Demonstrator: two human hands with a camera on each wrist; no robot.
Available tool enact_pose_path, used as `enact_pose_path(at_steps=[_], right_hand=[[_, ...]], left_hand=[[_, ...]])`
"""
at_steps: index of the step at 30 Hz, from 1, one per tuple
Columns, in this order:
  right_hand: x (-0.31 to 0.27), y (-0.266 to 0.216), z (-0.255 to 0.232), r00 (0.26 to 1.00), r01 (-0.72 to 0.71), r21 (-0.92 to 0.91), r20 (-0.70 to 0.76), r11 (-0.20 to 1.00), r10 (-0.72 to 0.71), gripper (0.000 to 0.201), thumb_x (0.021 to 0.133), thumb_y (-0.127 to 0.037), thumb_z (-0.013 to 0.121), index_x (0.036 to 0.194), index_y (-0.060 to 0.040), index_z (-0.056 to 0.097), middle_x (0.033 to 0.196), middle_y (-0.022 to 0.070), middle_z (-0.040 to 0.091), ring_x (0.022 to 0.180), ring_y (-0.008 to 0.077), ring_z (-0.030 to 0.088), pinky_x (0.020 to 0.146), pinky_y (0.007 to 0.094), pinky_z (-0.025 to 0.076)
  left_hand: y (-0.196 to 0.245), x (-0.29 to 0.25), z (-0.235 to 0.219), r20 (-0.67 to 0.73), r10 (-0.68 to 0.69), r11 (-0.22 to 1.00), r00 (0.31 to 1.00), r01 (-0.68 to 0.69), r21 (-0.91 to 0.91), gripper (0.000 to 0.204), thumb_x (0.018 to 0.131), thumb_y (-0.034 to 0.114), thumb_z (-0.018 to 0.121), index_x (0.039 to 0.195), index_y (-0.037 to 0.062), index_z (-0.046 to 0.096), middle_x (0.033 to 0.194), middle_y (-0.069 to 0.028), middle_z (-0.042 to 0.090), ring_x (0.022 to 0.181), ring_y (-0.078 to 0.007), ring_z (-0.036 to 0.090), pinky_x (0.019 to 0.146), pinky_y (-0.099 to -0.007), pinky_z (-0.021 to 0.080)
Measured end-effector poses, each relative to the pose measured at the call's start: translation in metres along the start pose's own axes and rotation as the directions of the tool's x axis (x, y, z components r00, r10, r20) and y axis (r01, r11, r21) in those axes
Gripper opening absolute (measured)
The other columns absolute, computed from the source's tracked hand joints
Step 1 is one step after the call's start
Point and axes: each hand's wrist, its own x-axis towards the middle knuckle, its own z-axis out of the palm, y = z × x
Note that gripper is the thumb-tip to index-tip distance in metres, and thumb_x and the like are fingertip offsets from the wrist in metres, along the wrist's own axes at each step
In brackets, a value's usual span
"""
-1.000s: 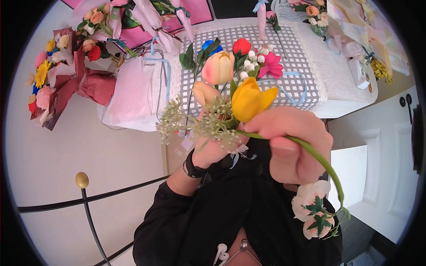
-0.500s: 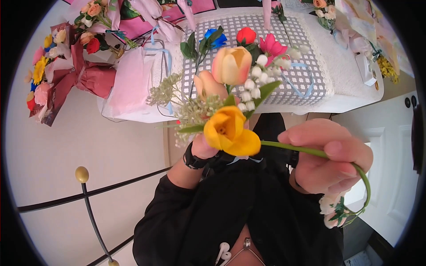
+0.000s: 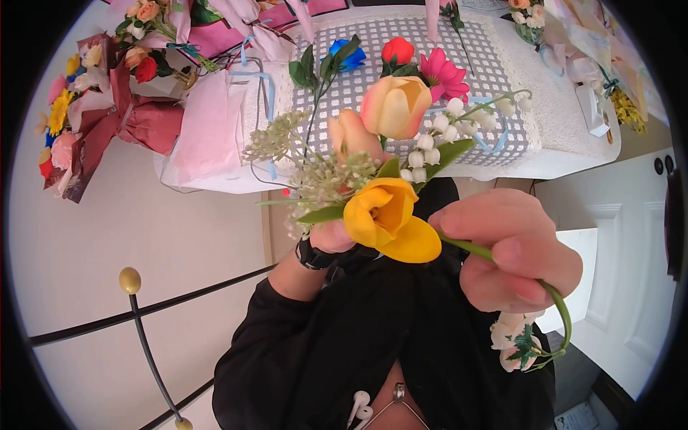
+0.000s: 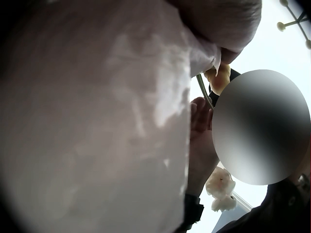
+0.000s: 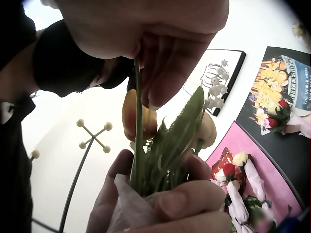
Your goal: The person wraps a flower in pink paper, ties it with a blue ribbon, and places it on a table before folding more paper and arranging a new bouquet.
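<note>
My left hand [image 3: 331,236], mostly hidden behind the blooms, grips a bunch of artificial flowers by its stems. In the right wrist view its fingers wrap pale paper [image 5: 129,211] around the stems. The bunch has a yellow tulip [image 3: 380,215] in front, peach tulips [image 3: 398,107], white lily of the valley [image 3: 428,143] at the right and greenish filler sprigs [image 3: 333,179] at the left. My right hand [image 3: 512,251] pinches a green stem [image 3: 562,308], which curves down to pale pink blooms [image 3: 512,340]. The right wrist view shows this stem [image 5: 138,145] running down into the wrap.
On the white table ahead lies a checked cloth [image 3: 494,64] with a blue rose [image 3: 350,56], a red flower [image 3: 398,50] and a magenta flower [image 3: 444,75]. Pink wrapping sheets [image 3: 215,132] and a red-wrapped bouquet [image 3: 143,118] are at the left. A white door [image 3: 616,236] stands at the right.
My right hand has moved right, away from the bunch, then slightly back left. The yellow tulip has dropped lower and faces up; the lily of the valley now spreads out at the right.
</note>
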Motion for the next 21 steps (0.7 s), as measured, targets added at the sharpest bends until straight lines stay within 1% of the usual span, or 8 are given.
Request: enact_pose_path(at_steps=[6,8,10,11,12,16,18,21], right_hand=[[0.013,-0.002,0.01,0.999,-0.032,-0.012,-0.024,0.999,0.032,0.031,0.104,-0.029,0.05,0.106,0.0017,0.054,0.075,0.019,0.068,0.059,0.0271,0.067,0.05,0.0325,0.052],[0.021,-0.004,0.016,0.996,-0.077,-0.09,-0.062,0.993,0.071,0.02,0.097,-0.016,0.062,0.092,0.0043,0.063,0.075,0.0154,0.068,0.058,0.0268,0.064,0.053,0.0325,0.052],[0.023,-0.006,0.016,0.993,-0.114,-0.12,-0.043,0.986,0.11,0.017,0.093,-0.012,0.066,0.088,0.0042,0.064,0.074,0.0142,0.068,0.057,0.0271,0.064,0.054,0.0325,0.051],[0.024,-0.007,0.017,0.989,-0.15,-0.149,-0.025,0.978,0.148,0.013,0.088,-0.008,0.07,0.084,0.0041,0.066,0.073,0.0129,0.067,0.057,0.0273,0.063,0.054,0.0326,0.051],[0.021,-0.007,0.017,0.987,-0.157,-0.178,-0.009,0.971,0.158,0.015,0.086,-0.011,0.073,0.083,0.0026,0.066,0.071,0.0115,0.066,0.057,0.0271,0.063,0.055,0.0322,0.05],[0.012,-0.004,0.017,0.979,-0.196,-0.157,0.02,0.968,0.202,0.015,0.085,-0.011,0.074,0.084,0.0019,0.067,0.071,0.0112,0.067,0.058,0.0259,0.064,0.055,0.0315,0.051],[0.01,-0.004,0.017,0.972,-0.217,-0.207,0.047,0.954,0.231,0.016,0.076,-0.007,0.079,0.088,-0.0025,0.069,0.07,0.0065,0.064,0.056,0.0221,0.062,0.049,0.0299,0.048],[0.014,-0.004,0.017,0.963,-0.249,-0.163,0.063,0.955,0.262,0.013,0.079,-0.007,0.077,0.088,-0.0018,0.069,0.071,0.008,0.065,0.057,0.0229,0.063,0.051,0.0293,0.05]], left_hand=[[0.024,0.013,0.014,0.0,0.155,0.967,0.988,-0.151,0.204,0.067,0.083,0.039,0.078,0.132,0.0061,0.048,0.121,-0.0056,0.057,0.112,-0.0147,0.057,0.096,-0.0321,0.048],[0.002,0.013,0.003,0.0,0.168,0.973,0.986,-0.166,0.16,0.07,0.081,0.039,0.081,0.133,0.0066,0.048,0.122,-0.0053,0.057,0.112,-0.0146,0.057,0.097,-0.0322,0.048],[-0.015,0.013,-0.006,0.0,0.183,0.977,0.983,-0.181,0.116,0.073,0.078,0.04,0.083,0.133,0.0072,0.048,0.123,-0.005,0.056,0.113,-0.0145,0.056,0.097,-0.0322,0.048],[-0.018,0.013,-0.008,-0.016,0.13,0.99,0.991,-0.129,0.065,0.075,0.078,0.041,0.083,0.134,0.0075,0.047,0.124,-0.005,0.056,0.113,-0.0144,0.056,0.098,-0.0322,0.047],[-0.021,0.013,-0.01,-0.028,0.079,0.997,0.996,-0.079,0.014,0.076,0.079,0.042,0.083,0.135,0.0077,0.046,0.125,-0.0049,0.056,0.114,-0.0143,0.056,0.098,-0.0322,0.047],[-0.012,0.01,-0.005,-0.078,0.127,0.992,0.989,-0.128,-0.013,0.07,0.079,0.034,0.084,0.133,0.0075,0.05,0.123,-0.0056,0.058,0.114,-0.0156,0.057,0.099,-0.0323,0.047],[-0.007,0.007,-0.002,-0.07,0.107,0.993,0.992,-0.103,0.054,0.067,0.079,0.032,0.083,0.132,0.0074,0.051,0.123,-0.0056,0.058,0.114,-0.0159,0.057,0.099,-0.0324,0.047],[0.004,0.005,-0.002,-0.051,0.079,0.985,0.996,-0.07,0.158,0.063,0.079,0.029,0.083,0.131,0.0072,0.053,0.121,-0.0058,0.059,0.114,-0.0164,0.057,0.099,-0.0324,0.047]])
